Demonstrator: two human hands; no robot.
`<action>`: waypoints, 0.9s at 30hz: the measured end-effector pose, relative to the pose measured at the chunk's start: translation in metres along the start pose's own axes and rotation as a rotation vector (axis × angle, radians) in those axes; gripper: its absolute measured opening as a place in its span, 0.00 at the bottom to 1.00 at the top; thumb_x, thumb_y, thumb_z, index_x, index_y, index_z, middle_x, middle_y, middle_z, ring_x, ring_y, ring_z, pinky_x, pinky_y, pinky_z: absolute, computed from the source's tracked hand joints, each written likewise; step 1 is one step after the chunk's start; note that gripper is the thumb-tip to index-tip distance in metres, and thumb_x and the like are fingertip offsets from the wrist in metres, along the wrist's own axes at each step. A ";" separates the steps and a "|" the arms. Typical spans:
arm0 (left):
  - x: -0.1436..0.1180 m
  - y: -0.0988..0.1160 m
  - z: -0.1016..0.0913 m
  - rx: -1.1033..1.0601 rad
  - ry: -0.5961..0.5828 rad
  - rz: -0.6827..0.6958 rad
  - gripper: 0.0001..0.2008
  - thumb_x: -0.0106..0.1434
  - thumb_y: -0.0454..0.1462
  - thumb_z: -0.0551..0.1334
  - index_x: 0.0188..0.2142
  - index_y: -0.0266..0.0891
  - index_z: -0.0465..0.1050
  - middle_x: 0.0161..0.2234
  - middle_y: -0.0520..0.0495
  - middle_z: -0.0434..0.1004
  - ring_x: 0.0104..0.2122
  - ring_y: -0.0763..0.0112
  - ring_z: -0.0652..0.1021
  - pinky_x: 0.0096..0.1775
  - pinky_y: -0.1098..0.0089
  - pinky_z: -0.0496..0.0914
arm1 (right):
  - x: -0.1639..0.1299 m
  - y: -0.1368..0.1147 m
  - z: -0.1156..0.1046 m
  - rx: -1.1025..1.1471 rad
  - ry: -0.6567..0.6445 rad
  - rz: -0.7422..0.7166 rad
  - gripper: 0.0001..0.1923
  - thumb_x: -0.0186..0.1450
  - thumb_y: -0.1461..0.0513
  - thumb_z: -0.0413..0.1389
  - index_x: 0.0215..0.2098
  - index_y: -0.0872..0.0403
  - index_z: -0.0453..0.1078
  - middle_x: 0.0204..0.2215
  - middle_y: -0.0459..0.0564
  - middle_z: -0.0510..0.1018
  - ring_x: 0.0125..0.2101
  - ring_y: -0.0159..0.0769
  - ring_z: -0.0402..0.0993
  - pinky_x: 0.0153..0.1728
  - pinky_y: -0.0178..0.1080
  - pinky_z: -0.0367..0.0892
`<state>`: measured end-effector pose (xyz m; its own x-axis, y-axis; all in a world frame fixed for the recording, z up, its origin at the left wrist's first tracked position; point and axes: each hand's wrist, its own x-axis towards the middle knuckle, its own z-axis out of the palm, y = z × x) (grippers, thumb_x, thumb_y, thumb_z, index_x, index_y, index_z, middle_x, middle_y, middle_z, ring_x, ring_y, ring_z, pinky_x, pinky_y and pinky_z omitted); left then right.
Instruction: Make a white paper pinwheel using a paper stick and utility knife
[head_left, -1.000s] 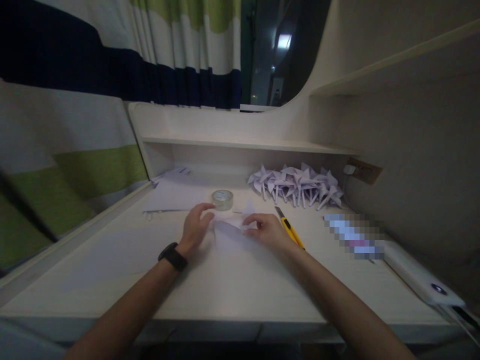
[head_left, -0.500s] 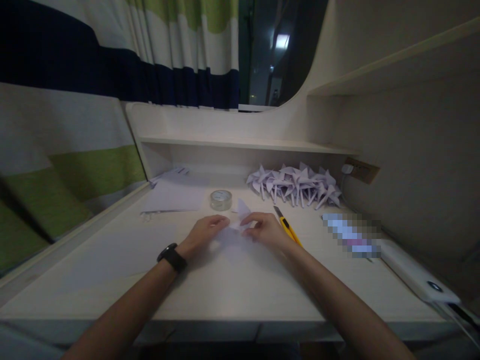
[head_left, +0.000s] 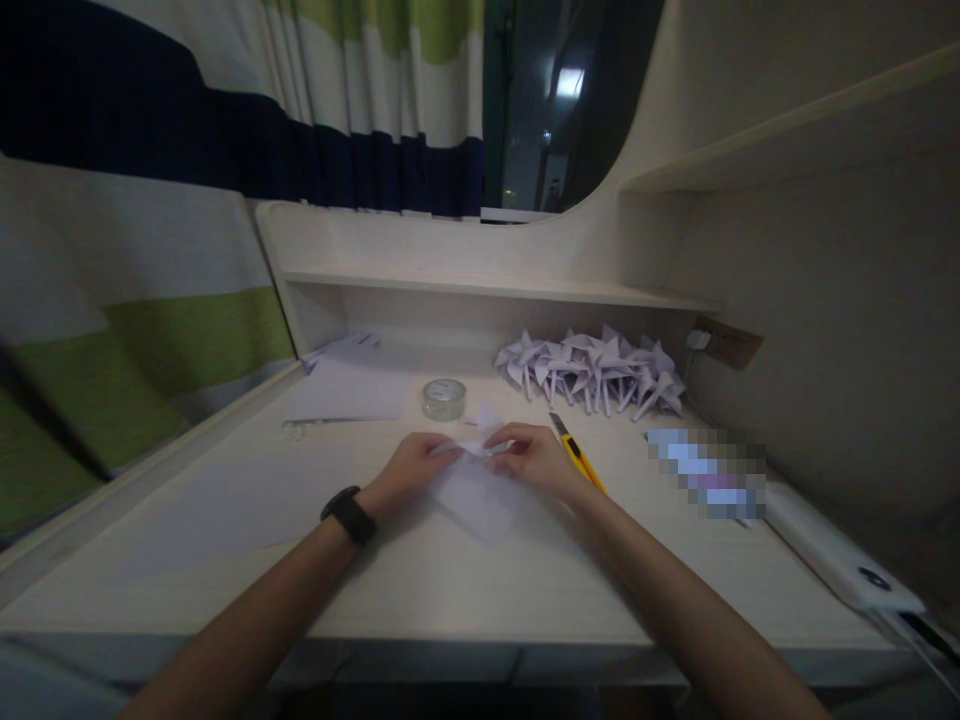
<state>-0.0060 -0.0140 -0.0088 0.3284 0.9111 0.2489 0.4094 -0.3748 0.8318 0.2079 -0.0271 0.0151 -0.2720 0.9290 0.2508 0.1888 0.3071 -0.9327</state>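
A sheet of white paper is held above the desk between my two hands, its near part hanging toward me and its far corner raised. My left hand, with a black watch at the wrist, pinches its left edge between thumb and fingers. Opposite, my right hand is closed on the right side of the paper. Just beyond the paper sits a roll of clear tape. A yellow utility knife lies to the right of my right hand, its blade end pointing away.
Several white paper pinwheels are heaped at the back right. A stack of white paper stands back left, with more sheets nearer. On the right lie a phone-like blurred object and a white power bank with cables.
The paper's near part has come into clearer view, spread lower toward me. Both hands have shifted only slightly and stay pinched on it.
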 end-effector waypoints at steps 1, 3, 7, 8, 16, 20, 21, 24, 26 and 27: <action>-0.001 0.002 0.001 -0.027 0.006 -0.001 0.16 0.58 0.46 0.61 0.28 0.35 0.79 0.26 0.45 0.79 0.27 0.63 0.75 0.27 0.70 0.66 | 0.000 0.000 0.001 0.006 -0.013 0.019 0.10 0.47 0.63 0.66 0.29 0.56 0.77 0.18 0.44 0.75 0.18 0.28 0.69 0.18 0.31 0.62; -0.002 0.005 0.002 -0.070 0.012 -0.009 0.16 0.58 0.46 0.61 0.29 0.35 0.79 0.27 0.44 0.79 0.28 0.62 0.75 0.28 0.69 0.67 | 0.000 0.003 0.002 0.013 -0.030 0.054 0.11 0.48 0.62 0.66 0.30 0.56 0.77 0.17 0.43 0.74 0.17 0.29 0.69 0.17 0.30 0.61; -0.004 0.009 0.004 -0.095 0.021 -0.017 0.16 0.57 0.46 0.61 0.29 0.35 0.79 0.27 0.45 0.79 0.28 0.63 0.75 0.27 0.70 0.67 | 0.003 0.012 0.003 -0.015 -0.039 0.102 0.12 0.49 0.61 0.66 0.32 0.57 0.77 0.16 0.43 0.74 0.16 0.29 0.68 0.16 0.30 0.58; -0.004 0.009 0.005 -0.098 0.020 -0.019 0.16 0.57 0.47 0.62 0.29 0.35 0.78 0.27 0.45 0.79 0.28 0.64 0.75 0.27 0.70 0.66 | 0.004 0.014 0.003 -0.020 -0.037 0.106 0.13 0.49 0.61 0.66 0.32 0.57 0.77 0.16 0.44 0.74 0.16 0.29 0.68 0.16 0.30 0.58; 0.002 -0.001 0.005 -0.242 0.104 -0.070 0.21 0.53 0.46 0.68 0.42 0.35 0.76 0.36 0.41 0.80 0.33 0.61 0.78 0.33 0.67 0.71 | 0.004 0.012 0.000 0.014 -0.012 0.131 0.15 0.47 0.60 0.67 0.32 0.56 0.73 0.15 0.43 0.73 0.15 0.29 0.67 0.14 0.29 0.56; 0.002 -0.003 0.003 -0.557 0.166 -0.202 0.28 0.50 0.44 0.71 0.47 0.35 0.68 0.36 0.42 0.79 0.33 0.64 0.79 0.36 0.65 0.73 | 0.010 0.017 -0.005 0.062 0.135 0.088 0.17 0.47 0.57 0.67 0.32 0.55 0.72 0.15 0.42 0.73 0.14 0.28 0.66 0.14 0.30 0.57; 0.001 -0.004 0.003 -0.608 0.167 -0.208 0.27 0.50 0.43 0.72 0.46 0.36 0.67 0.35 0.43 0.79 0.34 0.65 0.79 0.38 0.65 0.74 | 0.012 0.019 -0.006 0.077 0.168 0.083 0.18 0.46 0.56 0.67 0.32 0.55 0.72 0.16 0.42 0.73 0.14 0.28 0.66 0.14 0.30 0.57; -0.001 -0.002 0.003 -0.614 0.187 -0.197 0.24 0.49 0.42 0.72 0.41 0.35 0.67 0.33 0.46 0.78 0.32 0.69 0.78 0.39 0.67 0.73 | 0.015 0.025 -0.010 0.103 0.199 0.078 0.21 0.45 0.54 0.68 0.32 0.56 0.71 0.17 0.43 0.74 0.14 0.29 0.66 0.15 0.31 0.58; -0.002 -0.001 0.004 -0.573 0.193 -0.185 0.22 0.49 0.42 0.72 0.39 0.34 0.69 0.32 0.46 0.78 0.31 0.69 0.78 0.38 0.67 0.73 | 0.016 0.027 -0.012 0.118 0.186 0.079 0.21 0.45 0.53 0.68 0.32 0.56 0.72 0.17 0.44 0.74 0.14 0.28 0.66 0.15 0.31 0.59; -0.002 0.000 0.005 -0.558 0.199 -0.179 0.21 0.49 0.43 0.71 0.39 0.34 0.69 0.32 0.46 0.78 0.31 0.69 0.78 0.37 0.66 0.73 | 0.016 0.028 -0.012 0.129 0.179 0.084 0.21 0.45 0.53 0.68 0.32 0.56 0.72 0.17 0.43 0.74 0.14 0.28 0.66 0.15 0.31 0.59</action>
<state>-0.0027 -0.0171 -0.0116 0.1082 0.9863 0.1245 -0.0811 -0.1161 0.9899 0.2201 -0.0015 -0.0041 -0.0866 0.9754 0.2026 0.0784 0.2094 -0.9747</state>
